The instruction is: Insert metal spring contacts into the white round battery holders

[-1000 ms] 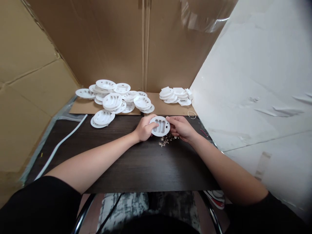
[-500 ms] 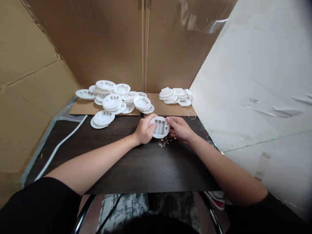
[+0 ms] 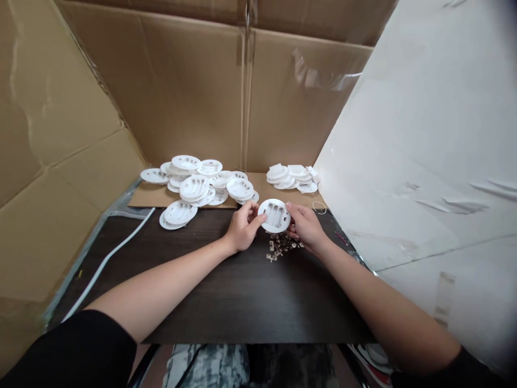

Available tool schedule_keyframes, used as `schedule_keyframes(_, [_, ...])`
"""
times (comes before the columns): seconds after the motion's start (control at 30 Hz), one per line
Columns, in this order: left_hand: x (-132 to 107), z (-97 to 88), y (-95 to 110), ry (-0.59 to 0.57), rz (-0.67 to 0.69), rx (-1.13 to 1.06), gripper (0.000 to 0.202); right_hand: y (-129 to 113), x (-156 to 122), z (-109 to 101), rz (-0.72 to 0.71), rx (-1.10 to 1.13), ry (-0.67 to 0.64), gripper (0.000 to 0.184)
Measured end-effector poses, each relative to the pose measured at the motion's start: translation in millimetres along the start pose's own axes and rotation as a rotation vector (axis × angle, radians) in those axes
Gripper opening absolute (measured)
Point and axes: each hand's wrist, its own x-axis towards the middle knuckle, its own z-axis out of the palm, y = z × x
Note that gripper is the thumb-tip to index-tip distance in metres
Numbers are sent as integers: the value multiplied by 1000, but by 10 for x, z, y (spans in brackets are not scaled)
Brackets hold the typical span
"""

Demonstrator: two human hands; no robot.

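Note:
A round white plastic disc (image 3: 274, 215) with battery slots is held between both hands just above the dark table (image 3: 226, 291). My left hand (image 3: 242, 229) grips its left rim with thumb and fingers. On the disc's right rim, my right hand (image 3: 305, 229) is closed with fingertips pinched. Beneath the disc lies a small heap of metal clips (image 3: 281, 246).
A pile of white discs (image 3: 197, 186) lies on cardboard at the back left, a smaller pile (image 3: 291, 177) at the back right. Cardboard walls (image 3: 194, 97) close the left and back, a white sheet (image 3: 420, 140) the right. A white cable (image 3: 109, 258) runs along the left.
The view tilted upward, so everything sits lower in the frame. The disc stays between both hands, raised slightly off the clips.

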Motion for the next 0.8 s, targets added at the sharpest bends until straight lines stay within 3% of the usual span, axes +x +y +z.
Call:
schedule_keyframes(0.17, [27, 11, 17, -48, -104, -65, 41, 17, 63, -25, -13, 36, 36, 58])
schedule_keyframes(0.23, [61, -2, 50, -14, -120, -115, 43, 16, 92, -49, -21, 34, 48, 56])
schedule_keyframes(0.37, [198, -95, 125, 224, -79, -190, 43, 35, 169, -140, -84, -41, 115, 53])
schedule_keyframes(0.57, [465, -390, 171, 599, -79, -360, 42, 118, 283, -275, -210, -299, 164, 43])
schedule_keyframes(0.67, [528, -487, 145, 672, -110, -370, 41, 130, 288, -284, -278, -359, 174, 38])
schedule_keyframes(0.8, [517, -448, 106, 683, -117, -356, 37, 131, 248, -271, -324, -451, 168, 30])
